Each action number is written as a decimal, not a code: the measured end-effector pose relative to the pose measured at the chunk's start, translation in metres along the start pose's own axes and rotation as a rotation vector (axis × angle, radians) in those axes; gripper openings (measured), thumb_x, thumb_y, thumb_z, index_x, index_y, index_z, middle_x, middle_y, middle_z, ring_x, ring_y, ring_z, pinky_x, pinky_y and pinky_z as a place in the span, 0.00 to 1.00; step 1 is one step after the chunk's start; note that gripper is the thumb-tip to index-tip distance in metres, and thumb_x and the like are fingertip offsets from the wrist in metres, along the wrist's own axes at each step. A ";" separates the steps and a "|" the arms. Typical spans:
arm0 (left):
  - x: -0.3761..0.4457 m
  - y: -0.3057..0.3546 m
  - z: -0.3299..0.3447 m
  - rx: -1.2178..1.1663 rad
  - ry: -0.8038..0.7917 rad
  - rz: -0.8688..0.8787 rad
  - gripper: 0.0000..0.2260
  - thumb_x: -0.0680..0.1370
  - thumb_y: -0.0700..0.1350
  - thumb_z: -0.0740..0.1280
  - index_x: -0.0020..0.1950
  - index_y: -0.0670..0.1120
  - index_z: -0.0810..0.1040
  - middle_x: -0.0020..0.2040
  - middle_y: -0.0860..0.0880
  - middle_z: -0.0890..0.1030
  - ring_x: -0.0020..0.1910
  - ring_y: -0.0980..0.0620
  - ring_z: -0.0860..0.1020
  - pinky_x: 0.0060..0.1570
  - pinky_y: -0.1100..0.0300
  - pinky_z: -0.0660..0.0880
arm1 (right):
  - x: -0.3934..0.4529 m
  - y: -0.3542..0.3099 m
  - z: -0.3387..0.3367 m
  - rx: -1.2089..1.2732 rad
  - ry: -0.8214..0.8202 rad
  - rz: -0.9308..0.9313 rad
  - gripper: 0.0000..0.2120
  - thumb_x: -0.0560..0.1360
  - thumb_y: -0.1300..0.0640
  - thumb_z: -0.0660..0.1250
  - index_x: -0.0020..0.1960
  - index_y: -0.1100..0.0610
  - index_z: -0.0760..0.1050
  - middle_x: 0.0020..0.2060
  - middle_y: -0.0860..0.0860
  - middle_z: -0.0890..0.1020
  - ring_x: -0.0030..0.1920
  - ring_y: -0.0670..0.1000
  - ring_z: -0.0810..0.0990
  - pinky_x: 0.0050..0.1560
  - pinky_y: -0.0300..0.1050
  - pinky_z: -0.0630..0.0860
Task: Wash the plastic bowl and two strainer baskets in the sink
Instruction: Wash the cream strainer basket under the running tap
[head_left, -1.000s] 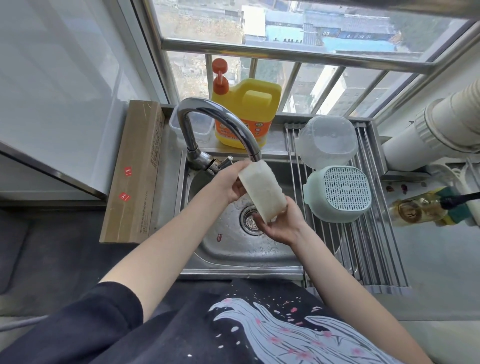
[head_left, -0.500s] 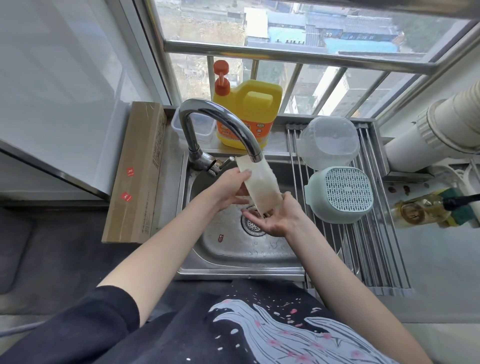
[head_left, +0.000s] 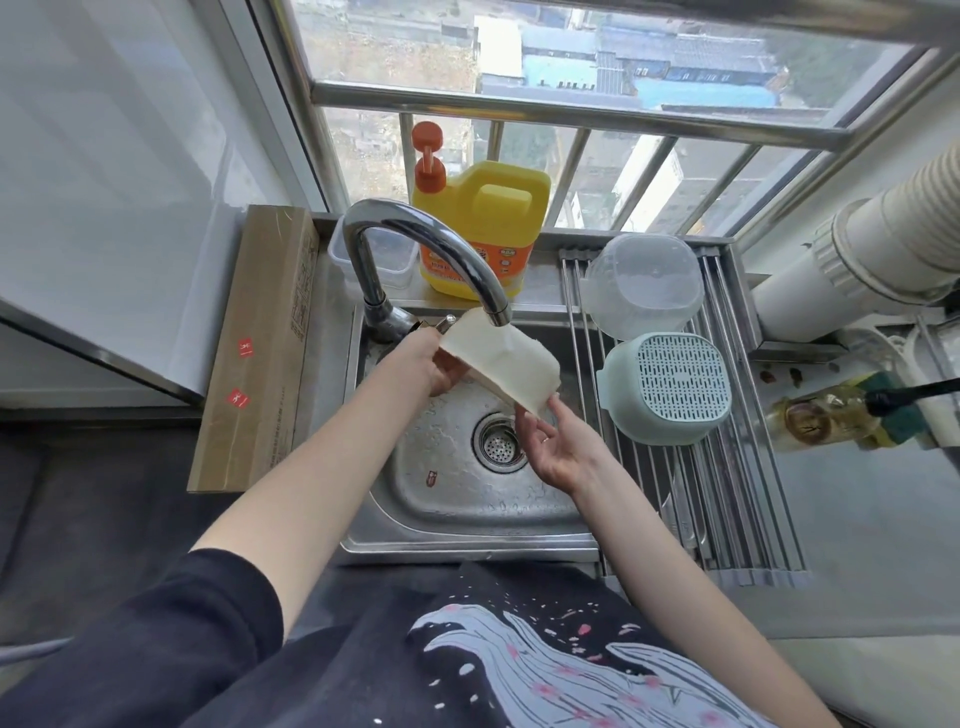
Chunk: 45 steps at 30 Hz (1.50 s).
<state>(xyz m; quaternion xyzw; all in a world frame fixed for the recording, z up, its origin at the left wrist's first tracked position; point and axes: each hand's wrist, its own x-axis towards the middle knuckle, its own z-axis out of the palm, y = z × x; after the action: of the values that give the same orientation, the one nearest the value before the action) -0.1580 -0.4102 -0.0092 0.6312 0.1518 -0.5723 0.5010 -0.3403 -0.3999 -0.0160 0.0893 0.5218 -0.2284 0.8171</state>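
**White cloth held under the tap; bowl and basket on the rack**

Over the steel sink (head_left: 415, 514), both hands hold a white cloth (head_left: 506, 366) just below the spout of the curved tap (head_left: 431, 247). The left hand (head_left: 434, 364) grips the cloth's upper left edge with closed fingers. The right hand (head_left: 558, 449) is palm up and mostly open, its fingertips pinching the cloth's lower right corner. The sink basin holds only water drops and the drain (head_left: 497, 446).

On the roll-up drying rack (head_left: 727, 493) across the sink's right side, the clear plastic bowl (head_left: 644, 283) lies upside down at the back. Just in front of it, touching or nearly so, a pale green strainer basket (head_left: 667, 387) also rests upside down, its perforated base facing up. A second strainer basket cannot be made out.

Behind the tap stand a yellow detergent jug (head_left: 488, 228) with an orange pump and a clear lidded box (head_left: 384, 254); its contents cannot be told.
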 end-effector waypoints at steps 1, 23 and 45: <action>0.001 0.000 -0.002 -0.015 0.004 -0.010 0.14 0.83 0.42 0.55 0.41 0.39 0.74 0.22 0.43 0.79 0.19 0.48 0.78 0.16 0.55 0.74 | 0.002 0.000 0.000 0.009 -0.009 -0.007 0.18 0.78 0.50 0.64 0.54 0.67 0.70 0.44 0.60 0.78 0.25 0.55 0.82 0.20 0.41 0.76; -0.016 -0.038 -0.034 0.483 -0.248 0.620 0.19 0.80 0.55 0.59 0.38 0.43 0.74 0.35 0.43 0.74 0.37 0.49 0.70 0.36 0.56 0.64 | 0.031 -0.028 0.008 -0.273 -0.289 -0.077 0.18 0.73 0.54 0.66 0.62 0.56 0.75 0.63 0.59 0.76 0.64 0.58 0.73 0.68 0.57 0.63; -0.018 -0.034 -0.043 0.279 -0.374 0.316 0.24 0.75 0.28 0.52 0.67 0.46 0.68 0.47 0.47 0.77 0.34 0.54 0.77 0.26 0.62 0.73 | 0.015 -0.044 -0.011 -0.749 -0.100 -0.329 0.27 0.75 0.45 0.65 0.71 0.50 0.64 0.67 0.56 0.71 0.62 0.60 0.73 0.47 0.64 0.78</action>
<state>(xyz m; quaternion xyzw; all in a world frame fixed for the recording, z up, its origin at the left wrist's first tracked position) -0.1652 -0.3534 -0.0155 0.5933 -0.1237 -0.6090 0.5116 -0.3647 -0.4381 -0.0301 -0.3101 0.5356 -0.1543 0.7701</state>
